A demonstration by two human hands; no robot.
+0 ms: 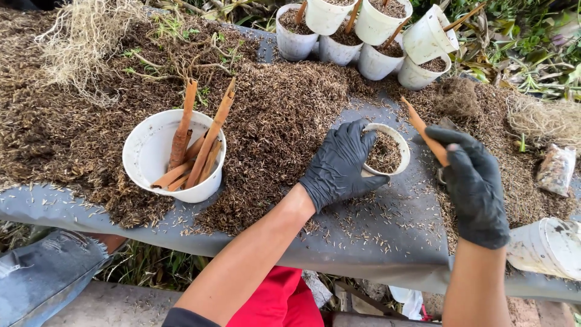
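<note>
Small white cup [386,151], partly filled with brown husk mix, rests tilted on the grey table [387,236] at centre. Left hand [340,165], black-gloved, wraps its near wall, grip clasped on the cup, seemingly to steady it. Right hand [472,181], also gloved, pinches a brown cutting [423,130] just beside the cup's rim, tip angled up and away. Loose husk heap [272,121] lies behind. A white bowl [148,154] of similar cuttings sits well left; filled cups [363,36] cluster at the far edge.
</note>
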